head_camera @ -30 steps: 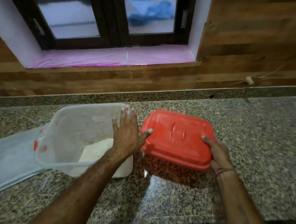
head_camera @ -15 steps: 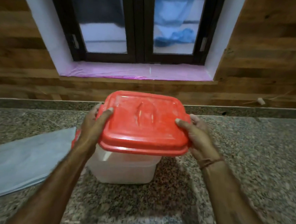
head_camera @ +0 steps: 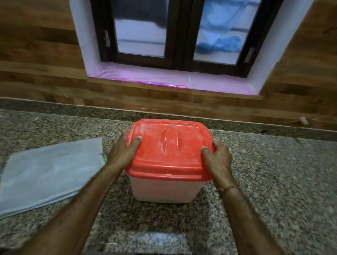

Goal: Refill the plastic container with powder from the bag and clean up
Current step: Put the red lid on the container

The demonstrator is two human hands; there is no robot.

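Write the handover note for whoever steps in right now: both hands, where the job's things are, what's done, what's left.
Left hand: grips the left edge of the red lid, thumb on top.
Right hand: grips the lid's right edge, thumb on top.
Things: the lid sits on the plastic container, upright on the countertop; the bag lies flat to its left, apart from it.
Done: lid is on; whether it is pressed fully shut cannot be told.
Left: press the lid down if needed, then probably clear away the bag.
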